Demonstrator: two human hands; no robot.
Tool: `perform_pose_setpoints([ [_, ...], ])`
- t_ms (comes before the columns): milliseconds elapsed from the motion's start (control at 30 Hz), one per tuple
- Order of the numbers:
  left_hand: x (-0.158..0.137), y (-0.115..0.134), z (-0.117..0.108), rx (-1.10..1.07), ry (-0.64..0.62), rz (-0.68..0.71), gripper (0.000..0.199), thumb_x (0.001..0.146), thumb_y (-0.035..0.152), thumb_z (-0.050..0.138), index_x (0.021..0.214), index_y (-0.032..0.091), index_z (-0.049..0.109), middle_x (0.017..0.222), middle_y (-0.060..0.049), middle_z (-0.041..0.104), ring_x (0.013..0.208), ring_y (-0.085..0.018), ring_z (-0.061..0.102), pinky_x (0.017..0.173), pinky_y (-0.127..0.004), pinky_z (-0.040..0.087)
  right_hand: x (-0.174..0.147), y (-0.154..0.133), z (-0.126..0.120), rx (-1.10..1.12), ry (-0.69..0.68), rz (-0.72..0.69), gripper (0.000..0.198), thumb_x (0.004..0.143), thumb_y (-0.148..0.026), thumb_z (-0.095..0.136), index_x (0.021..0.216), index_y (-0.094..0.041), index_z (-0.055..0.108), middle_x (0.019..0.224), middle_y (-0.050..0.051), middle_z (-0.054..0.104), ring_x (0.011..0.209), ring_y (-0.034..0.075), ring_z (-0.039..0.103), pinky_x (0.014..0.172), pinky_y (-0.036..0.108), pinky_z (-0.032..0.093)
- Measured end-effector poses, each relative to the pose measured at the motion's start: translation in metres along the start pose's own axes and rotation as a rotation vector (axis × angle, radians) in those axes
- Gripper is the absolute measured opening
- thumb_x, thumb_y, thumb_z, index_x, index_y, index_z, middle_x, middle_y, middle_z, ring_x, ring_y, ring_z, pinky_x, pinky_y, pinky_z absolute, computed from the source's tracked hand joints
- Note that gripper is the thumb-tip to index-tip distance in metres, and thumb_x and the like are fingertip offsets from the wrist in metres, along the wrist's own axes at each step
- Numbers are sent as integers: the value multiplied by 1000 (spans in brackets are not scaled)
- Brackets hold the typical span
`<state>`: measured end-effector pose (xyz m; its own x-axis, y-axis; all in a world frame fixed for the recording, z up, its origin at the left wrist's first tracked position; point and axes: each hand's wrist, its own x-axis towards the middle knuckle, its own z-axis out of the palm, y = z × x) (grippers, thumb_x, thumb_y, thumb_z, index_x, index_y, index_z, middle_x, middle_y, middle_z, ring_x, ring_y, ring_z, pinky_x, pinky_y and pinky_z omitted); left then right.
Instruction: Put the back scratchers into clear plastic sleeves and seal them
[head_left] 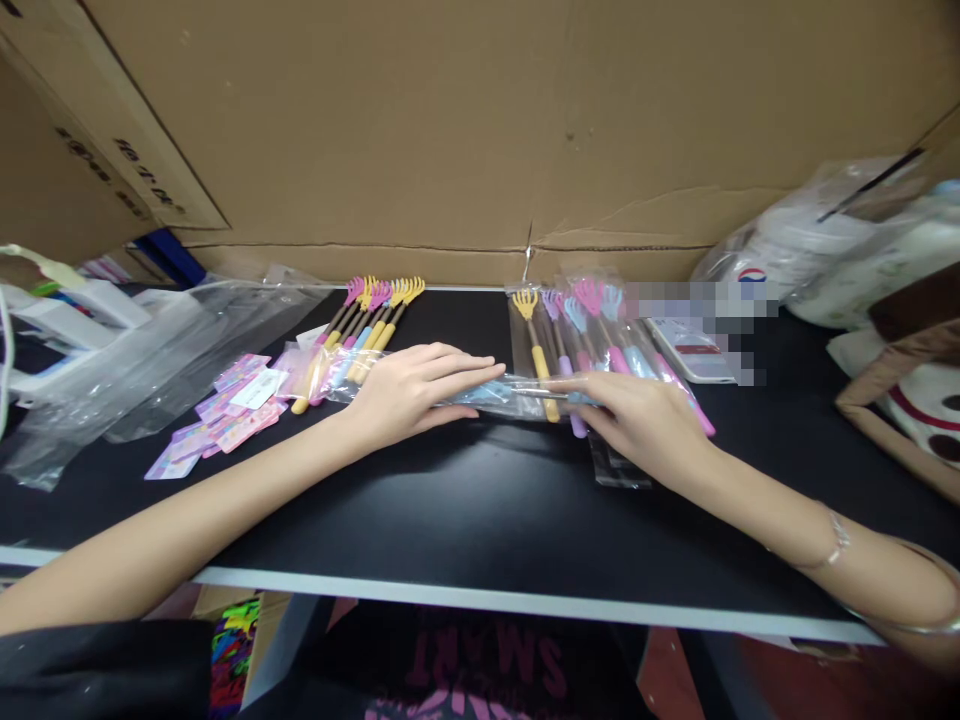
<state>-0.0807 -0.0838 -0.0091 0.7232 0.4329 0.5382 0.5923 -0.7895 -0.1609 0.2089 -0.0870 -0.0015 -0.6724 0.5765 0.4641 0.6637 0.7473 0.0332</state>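
Note:
A clear plastic sleeve [517,402] stretches level between my hands, with a light-blue back scratcher [487,391] in it, head toward the left. My left hand [412,392] holds the sleeve between its thumb and outstretched fingers. Closed on the right end of the back scratcher is my right hand [645,415]; its fingertips partly hide the handle. Loose back scratchers [375,330] with yellow, pink and blue handles lie behind my left hand. Behind my right hand lie several bagged back scratchers [574,325], their handles partly covered by the hand.
Printed cards [240,400] lie scattered at left, near empty plastic sleeves [150,345] and a white plastic frame [82,320]. A phone [694,350] lies at right, with bagged white cups [787,250] beyond. A cardboard wall [450,130] closes off the back of the black table [450,510].

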Motion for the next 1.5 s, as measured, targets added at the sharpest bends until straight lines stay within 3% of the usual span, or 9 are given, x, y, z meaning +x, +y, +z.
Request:
perform_pose_setpoints([
  [133,2,-2,-8,71,-45,-43,58,90,51,54,140,23,45,134,-6,57,125,-25,51,108,-42,36,0,4,-1,12,-17,68,24,93,-20,50,113,-25,63,105,-1,74,87,19,71,61,26,48],
  [300,1,-20,-22,156,-76,-150,64,88,53,56,142,22,42,136,-9,55,126,-28,49,111,-46,28,3,17,-11,19,12,127,25,93,-24,50,113,-28,64,107,-1,73,84,19,71,60,27,47],
  [467,-3,-36,-23,215,-79,-166,57,89,53,53,137,21,48,127,-9,61,116,-26,56,100,-39,38,5,28,-16,47,-4,198,22,93,-33,52,109,-28,67,83,-2,74,51,13,62,53,26,41],
  [700,-5,-36,-19,224,-102,-146,48,93,48,51,133,23,51,114,-7,66,101,-23,62,82,-34,42,5,30,-15,61,-25,148,23,94,-35,50,104,-25,69,69,-2,70,47,13,58,52,26,39],
  [900,-3,-27,-19,169,-104,-131,44,93,46,51,129,22,53,109,-5,67,98,-22,62,82,-34,41,6,28,-15,90,-57,149,23,93,-32,50,105,-26,68,67,-3,69,46,13,58,50,26,38],
  [1133,-1,-21,-15,71,-114,-155,41,95,43,50,128,19,53,110,-7,67,99,-21,61,83,-33,40,9,26,-19,183,-164,233,20,91,-35,51,100,-24,65,48,-9,57,32,10,49,46,25,38],
  [1300,-1,-24,-14,18,-85,-161,40,94,41,53,125,17,55,108,-8,66,97,-22,60,82,-33,41,9,34,-19,253,-261,239,24,86,-25,48,107,-20,59,77,-3,69,34,8,50,46,26,42],
  [1400,-2,-24,-14,12,-80,-165,38,94,42,52,123,18,56,107,-8,66,98,-22,60,84,-33,41,7,38,-17,178,-192,150,27,85,-22,46,107,-21,61,95,4,70,51,13,61,55,28,45],
  [1500,-2,-25,-14,45,-98,-171,37,94,43,50,124,21,56,108,-6,67,98,-21,61,84,-33,40,6,39,-19,31,-97,101,25,91,-28,45,106,-25,64,87,4,70,69,19,65,55,29,41],
])
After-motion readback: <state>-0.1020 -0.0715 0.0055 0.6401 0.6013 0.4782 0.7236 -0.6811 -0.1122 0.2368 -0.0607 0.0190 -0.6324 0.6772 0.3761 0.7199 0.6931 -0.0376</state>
